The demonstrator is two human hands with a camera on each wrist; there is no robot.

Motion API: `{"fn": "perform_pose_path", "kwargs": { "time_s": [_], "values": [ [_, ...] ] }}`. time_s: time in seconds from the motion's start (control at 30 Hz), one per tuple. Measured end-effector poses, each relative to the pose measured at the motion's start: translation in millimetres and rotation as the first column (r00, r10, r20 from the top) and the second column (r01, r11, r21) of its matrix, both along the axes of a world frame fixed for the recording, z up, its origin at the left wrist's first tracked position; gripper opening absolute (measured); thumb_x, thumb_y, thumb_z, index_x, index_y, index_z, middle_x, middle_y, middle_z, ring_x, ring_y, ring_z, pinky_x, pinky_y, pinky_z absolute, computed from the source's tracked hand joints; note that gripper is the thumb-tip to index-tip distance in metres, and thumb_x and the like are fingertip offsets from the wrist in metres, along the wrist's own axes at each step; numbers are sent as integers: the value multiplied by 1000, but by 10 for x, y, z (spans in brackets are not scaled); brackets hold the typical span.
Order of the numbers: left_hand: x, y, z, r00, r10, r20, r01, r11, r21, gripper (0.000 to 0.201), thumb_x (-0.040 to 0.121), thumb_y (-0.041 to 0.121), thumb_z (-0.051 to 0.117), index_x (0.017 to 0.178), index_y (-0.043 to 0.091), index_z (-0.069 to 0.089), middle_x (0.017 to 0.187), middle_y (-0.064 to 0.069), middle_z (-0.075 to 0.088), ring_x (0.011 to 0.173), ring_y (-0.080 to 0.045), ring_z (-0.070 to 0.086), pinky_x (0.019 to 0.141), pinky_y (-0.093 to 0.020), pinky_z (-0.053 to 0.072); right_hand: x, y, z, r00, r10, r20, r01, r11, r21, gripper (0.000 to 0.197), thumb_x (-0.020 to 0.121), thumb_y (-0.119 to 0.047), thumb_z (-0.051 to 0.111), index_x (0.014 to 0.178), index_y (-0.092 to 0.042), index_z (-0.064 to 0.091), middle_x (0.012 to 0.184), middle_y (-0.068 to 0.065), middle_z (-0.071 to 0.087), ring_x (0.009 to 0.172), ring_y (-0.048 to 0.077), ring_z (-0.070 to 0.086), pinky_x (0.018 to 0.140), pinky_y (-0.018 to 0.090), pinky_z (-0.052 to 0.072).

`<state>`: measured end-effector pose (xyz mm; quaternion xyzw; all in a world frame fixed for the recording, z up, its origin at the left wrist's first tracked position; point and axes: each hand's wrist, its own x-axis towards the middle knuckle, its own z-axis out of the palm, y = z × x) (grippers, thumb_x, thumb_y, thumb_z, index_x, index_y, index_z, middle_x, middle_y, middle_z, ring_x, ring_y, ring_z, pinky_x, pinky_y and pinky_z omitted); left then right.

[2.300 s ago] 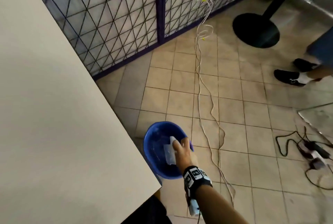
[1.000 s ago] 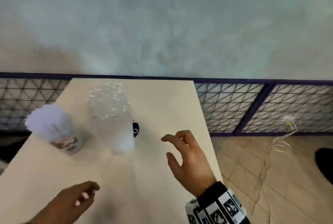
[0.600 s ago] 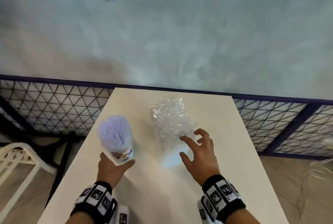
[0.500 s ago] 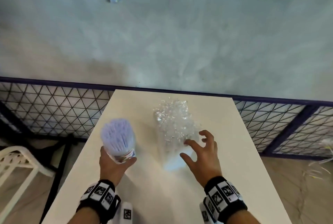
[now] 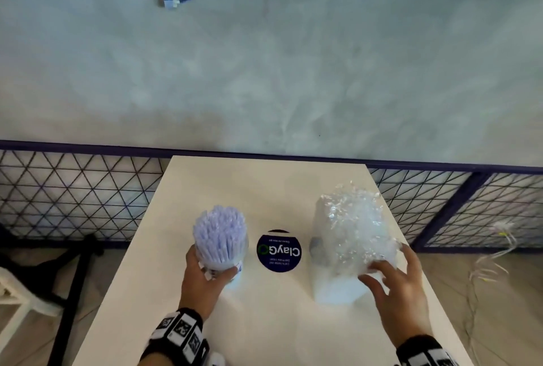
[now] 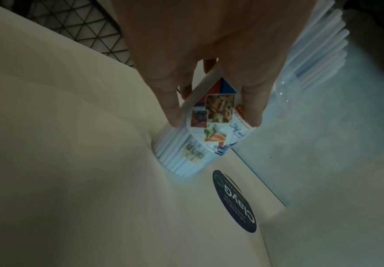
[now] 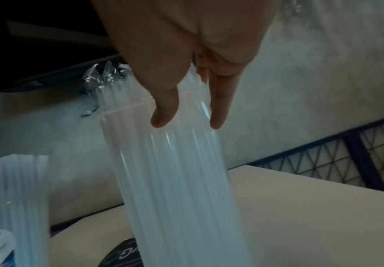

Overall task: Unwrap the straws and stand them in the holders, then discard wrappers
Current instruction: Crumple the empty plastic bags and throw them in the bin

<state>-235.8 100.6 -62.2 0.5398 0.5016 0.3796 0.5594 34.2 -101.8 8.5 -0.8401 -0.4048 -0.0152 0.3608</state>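
Observation:
On the cream table (image 5: 264,321) stand two clear holders. The left holder (image 5: 223,265) has a picture label (image 6: 211,115) and is full of bare white straws (image 5: 219,233). My left hand (image 5: 210,262) grips it low, with fingers (image 6: 172,112) on both sides of the label. The right holder (image 5: 338,286) is packed with straws in crinkled clear wrappers (image 5: 352,230). My right hand (image 5: 385,265) holds this holder from the near right side, fingers (image 7: 163,115) lying on its wall (image 7: 177,180).
A round dark blue sticker (image 5: 278,251) lies on the table between the holders. A black mesh fence (image 5: 73,195) runs behind and beside the table. A white chair (image 5: 11,301) is at far left, and loose cables (image 5: 493,257) lie on the floor at right.
My left hand stays on the left holder. The right hand has closed on the wrapped-straw holder and shifted it right, which uncovered the blue sticker. The camera tilted down.

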Motion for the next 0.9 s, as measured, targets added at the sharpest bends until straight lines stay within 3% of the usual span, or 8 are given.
{"fn": "perform_pose_path", "kwargs": {
  "time_s": [0.17, 0.27, 0.33, 0.4, 0.5, 0.57, 0.73, 0.9],
  "values": [
    [347, 311, -3, 998, -63, 28, 62, 997, 45, 95, 47, 31, 88, 129, 32, 38, 117, 16, 57, 104, -2, 58, 78, -15, 47, 352, 372, 28, 999, -44, 1, 44, 998, -34, 21, 72, -11, 86, 84, -18, 71, 145, 11, 35, 72, 29, 64, 70, 49, 59],
    [681, 629, -49, 996, -94, 8, 94, 994, 48, 93, 47, 29, 88, 126, 32, 40, 118, 12, 59, 108, -12, 61, 86, -26, 50, 582, 769, 42, 999, -31, -22, 29, 996, -79, 17, 77, -16, 83, 86, -18, 68, 147, 12, 34, 68, 26, 60, 77, 45, 56],
    [902, 868, -74, 994, -105, -15, 106, 994, 36, 95, 47, 30, 89, 128, 31, 39, 120, 7, 59, 110, -18, 61, 90, -31, 50, 727, 1056, 53, 997, -33, -75, 24, 992, -121, 16, 81, -20, 79, 88, -21, 65, 146, 12, 37, 78, 29, 62, 82, 40, 53],
    [1091, 1095, -106, 992, -120, -39, 121, 992, 23, 99, 48, 32, 90, 132, 29, 37, 122, 5, 59, 112, -20, 60, 92, -32, 49, 843, 1324, 57, 991, -15, -135, -4, 991, -133, 16, 83, -21, 77, 89, -23, 63, 131, 11, 50, 91, 31, 61, 80, 34, 48],
    [1347, 1385, -139, 990, -128, -67, 130, 991, 32, 97, 55, 26, 92, 135, 28, 36, 123, 5, 59, 112, -21, 60, 95, -33, 49, 972, 1670, 98, 983, 52, -179, -75, 989, -127, 13, 85, -21, 75, 89, -23, 62, 109, 2, 57, 89, 22, 55, 76, 26, 38],
    [1521, 1557, -153, 988, -131, -78, 135, 990, 43, 96, 57, 23, 92, 135, 26, 36, 124, 4, 59, 113, -22, 59, 97, -35, 50, 1072, 1869, 129, 977, 84, -198, -110, 986, -127, 13, 85, -21, 73, 88, -25, 61, 107, -1, 56, 88, 19, 52, 76, 25, 36],
    [1865, 1887, -179, 988, -139, -61, 142, 989, 48, 106, 42, 42, 89, 134, 29, 37, 125, 6, 59, 114, -20, 60, 101, -40, 50, 1238, 2210, 148, 966, 104, -235, -142, 978, -150, 11, 88, -23, 70, 90, -25, 60, 112, -4, 51, 89, 17, 51, 79, 24, 34],
    [2036, 2047, -211, 988, -141, -56, 144, 988, 50, 105, 42, 40, 90, 133, 30, 38, 124, 8, 59, 115, -19, 59, 102, -40, 49, 1293, 2392, 144, 964, 117, -238, -154, 978, -141, 9, 89, -23, 69, 95, -22, 61, 114, -3, 50, 84, 13, 48, 76, 24, 33]
  ]
}}
